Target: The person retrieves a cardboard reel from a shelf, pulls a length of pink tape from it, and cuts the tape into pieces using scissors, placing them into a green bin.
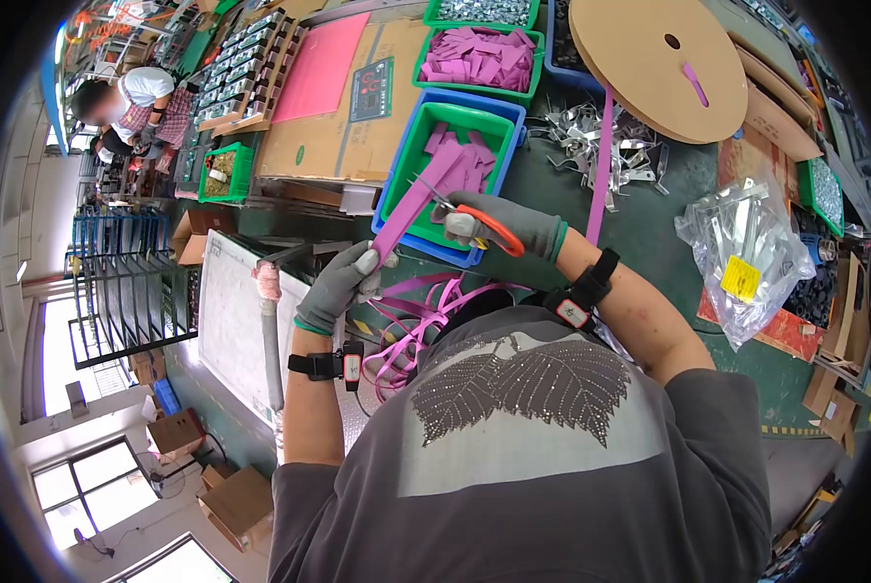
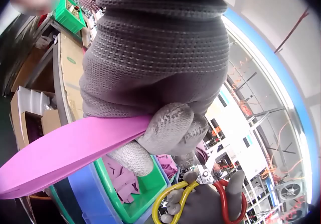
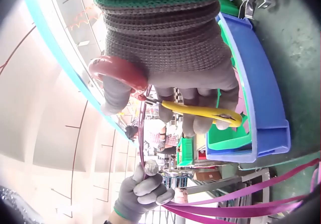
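Observation:
My gloved left hand [image 1: 336,290] pinches a flat purple strip [image 1: 418,202] between thumb and fingers. The strip slants up and away from that hand, over a green bin [image 1: 464,111] nested in a blue bin [image 1: 519,117]. Cut purple pieces [image 1: 476,165] lie inside the green bin. My gloved right hand [image 1: 518,220] holds scissors [image 1: 496,229] with one red-orange and one yellow handle, thumb in the red loop, as the right wrist view shows. The scissor blades are parted and overlap the strip in the head view. More strip hangs in loops [image 1: 411,335] below the left hand.
A cardboard reel [image 1: 649,58] stands at the back right, a purple strip running down from it. Metal brackets [image 1: 605,146] lie beside it. Farther right is a plastic bag [image 1: 746,257] of metal parts. Behind sits another green bin [image 1: 537,87] of purple pieces. A person [image 1: 144,107] works at far left.

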A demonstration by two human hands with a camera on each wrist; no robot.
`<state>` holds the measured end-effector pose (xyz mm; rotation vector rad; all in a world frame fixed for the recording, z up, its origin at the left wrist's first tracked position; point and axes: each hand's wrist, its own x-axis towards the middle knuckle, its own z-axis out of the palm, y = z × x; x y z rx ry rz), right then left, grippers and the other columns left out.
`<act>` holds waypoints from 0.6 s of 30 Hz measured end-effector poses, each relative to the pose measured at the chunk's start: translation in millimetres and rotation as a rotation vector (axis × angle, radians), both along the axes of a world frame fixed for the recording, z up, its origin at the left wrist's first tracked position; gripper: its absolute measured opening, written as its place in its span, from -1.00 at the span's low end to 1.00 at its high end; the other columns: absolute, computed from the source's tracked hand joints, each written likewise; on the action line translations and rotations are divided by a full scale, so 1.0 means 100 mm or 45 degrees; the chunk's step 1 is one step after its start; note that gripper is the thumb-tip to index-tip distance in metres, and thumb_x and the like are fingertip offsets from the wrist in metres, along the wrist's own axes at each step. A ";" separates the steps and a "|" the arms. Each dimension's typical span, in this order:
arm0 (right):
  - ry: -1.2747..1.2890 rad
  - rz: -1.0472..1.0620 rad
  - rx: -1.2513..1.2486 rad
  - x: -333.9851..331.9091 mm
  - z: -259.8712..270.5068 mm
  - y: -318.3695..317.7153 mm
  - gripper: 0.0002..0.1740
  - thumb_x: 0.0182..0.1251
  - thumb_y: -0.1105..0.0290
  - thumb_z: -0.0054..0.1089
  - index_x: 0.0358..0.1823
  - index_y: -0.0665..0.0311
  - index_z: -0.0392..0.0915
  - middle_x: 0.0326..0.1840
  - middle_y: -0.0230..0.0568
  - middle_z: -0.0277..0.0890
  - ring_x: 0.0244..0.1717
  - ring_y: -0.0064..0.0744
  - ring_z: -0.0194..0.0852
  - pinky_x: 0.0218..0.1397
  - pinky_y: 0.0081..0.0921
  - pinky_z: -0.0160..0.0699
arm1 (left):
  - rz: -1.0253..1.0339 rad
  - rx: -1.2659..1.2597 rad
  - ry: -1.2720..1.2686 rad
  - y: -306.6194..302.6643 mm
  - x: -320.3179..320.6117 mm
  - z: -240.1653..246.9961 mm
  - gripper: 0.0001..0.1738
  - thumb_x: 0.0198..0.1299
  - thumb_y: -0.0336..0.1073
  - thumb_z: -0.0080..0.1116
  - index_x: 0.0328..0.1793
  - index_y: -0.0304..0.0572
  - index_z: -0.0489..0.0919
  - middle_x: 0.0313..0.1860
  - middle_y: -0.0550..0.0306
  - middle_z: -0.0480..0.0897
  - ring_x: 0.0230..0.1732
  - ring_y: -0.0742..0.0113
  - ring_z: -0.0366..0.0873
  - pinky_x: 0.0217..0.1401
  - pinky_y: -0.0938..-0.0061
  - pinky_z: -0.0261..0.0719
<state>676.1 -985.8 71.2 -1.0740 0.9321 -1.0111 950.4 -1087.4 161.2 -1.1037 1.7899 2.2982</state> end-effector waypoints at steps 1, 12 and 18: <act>-0.045 -0.003 0.019 0.00 0.03 0.02 -0.58 0.27 0.34 0.16 0.14 0.27 0.40 -0.29 -0.27 0.48 -0.37 -0.56 0.46 -0.36 -0.56 0.46 | 0.000 -0.002 -0.004 0.00 0.00 0.00 -0.57 0.47 0.03 -0.06 0.01 -0.21 0.53 -0.63 0.43 0.25 -0.63 0.62 0.14 -0.48 0.63 0.24; -0.225 0.037 0.458 -0.03 0.00 0.20 -0.64 0.42 0.20 0.14 0.13 0.21 0.41 -0.34 -0.37 0.39 -0.51 -0.66 0.30 -0.47 -0.64 0.35 | 0.237 0.005 0.047 -0.05 -0.13 -0.06 -0.61 0.46 -0.01 -0.04 0.02 -0.22 0.51 -0.62 0.43 0.26 -0.64 0.63 0.12 -0.42 0.65 0.27; 0.514 0.170 -0.093 0.11 0.32 0.20 -0.33 0.38 -0.14 0.12 0.20 0.32 0.36 -0.09 -0.12 0.51 -0.09 -0.34 0.51 0.00 -0.45 0.50 | 0.157 0.012 0.015 -0.01 -0.42 -0.08 -0.64 0.49 -0.07 -0.07 0.05 -0.22 0.53 -0.57 0.42 0.26 -0.57 0.62 0.13 -0.48 0.67 0.15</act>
